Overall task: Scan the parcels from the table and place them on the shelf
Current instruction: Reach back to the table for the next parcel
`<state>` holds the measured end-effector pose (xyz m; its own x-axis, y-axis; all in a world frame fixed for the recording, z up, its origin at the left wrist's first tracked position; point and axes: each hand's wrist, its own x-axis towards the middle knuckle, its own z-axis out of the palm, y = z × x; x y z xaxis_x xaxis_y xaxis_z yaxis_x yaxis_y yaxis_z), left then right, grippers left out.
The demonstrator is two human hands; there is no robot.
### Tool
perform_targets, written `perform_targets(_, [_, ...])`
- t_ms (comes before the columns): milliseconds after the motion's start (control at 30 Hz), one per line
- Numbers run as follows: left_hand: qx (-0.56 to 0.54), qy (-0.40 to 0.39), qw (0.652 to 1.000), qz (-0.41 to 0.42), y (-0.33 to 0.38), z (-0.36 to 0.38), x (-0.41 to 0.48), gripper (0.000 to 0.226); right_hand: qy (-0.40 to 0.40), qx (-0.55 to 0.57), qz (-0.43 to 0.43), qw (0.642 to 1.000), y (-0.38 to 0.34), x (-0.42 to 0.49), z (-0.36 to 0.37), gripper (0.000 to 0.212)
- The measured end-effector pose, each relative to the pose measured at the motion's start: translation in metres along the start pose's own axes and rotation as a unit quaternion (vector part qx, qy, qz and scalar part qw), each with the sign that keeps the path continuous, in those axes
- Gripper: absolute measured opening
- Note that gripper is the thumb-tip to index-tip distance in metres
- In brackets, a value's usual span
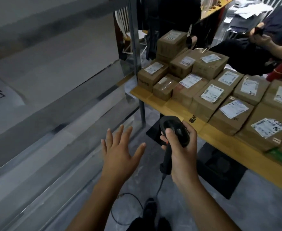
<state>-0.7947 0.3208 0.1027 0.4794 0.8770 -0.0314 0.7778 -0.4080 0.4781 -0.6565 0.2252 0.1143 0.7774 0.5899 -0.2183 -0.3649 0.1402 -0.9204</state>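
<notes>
Through the head camera, my left hand (120, 147) hangs open in front of me, fingers spread and holding nothing. My right hand (182, 147) grasps the black barcode scanner (173, 130) by its handle, thumb on top of the head. The head is tipped forward toward the near edge of the desk (153, 97).

The cardboard parcels (208, 97) all lie ahead and to the right of both hands, packed edge to edge on the desk with their white labels facing up. The rows run along the desk, away from me. The box nearest the scanner (230, 117) sits just beyond and right of my right hand, at the desk's front edge. I judge its longer side to run back from that edge, though the wide lens makes this uncertain.

My right hand is the nearer one but it is taken. Any lifting therefore falls to my left hand, which must reach rightward past the scanner.

The shelf (70, 100) lies left of my left hand, blurred, with its metal upright (135, 47) between it and the desk's far corner. The scanner's cable (128, 205) loops on the floor below my forearms. A seated person (270, 40) and a black bag (247, 57) are beyond the parcels, well apart from my hands.
</notes>
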Motion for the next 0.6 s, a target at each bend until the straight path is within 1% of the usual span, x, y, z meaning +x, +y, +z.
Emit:
perform_targets(133, [-0.024,-0.001,1.0,0.011,0.011,0.011,0.038,0.08,0.009,-0.01,-0.008,1.0,-0.006,0.025,-0.001,0.048])
perform_targets(300, [-0.084,0.01,0.995,0.049,0.025,0.022,0.104,0.088,0.028,-0.047,-0.032,0.998,-0.021,0.072,0.01,0.049])
perform_targets(367, [-0.106,0.021,0.991,0.076,0.028,0.026,0.138,0.092,0.045,-0.051,-0.04,0.997,-0.027,0.095,0.022,0.047])
perform_targets(467, [-0.136,0.012,0.984,0.111,0.03,0.024,0.192,0.093,0.076,-0.064,-0.053,0.994,-0.04,0.134,0.049,0.045])
perform_targets(600, [-0.185,0.028,0.975,0.124,0.027,0.009,0.25,0.092,0.086,-0.072,-0.068,0.991,-0.057,0.181,0.087,0.053])
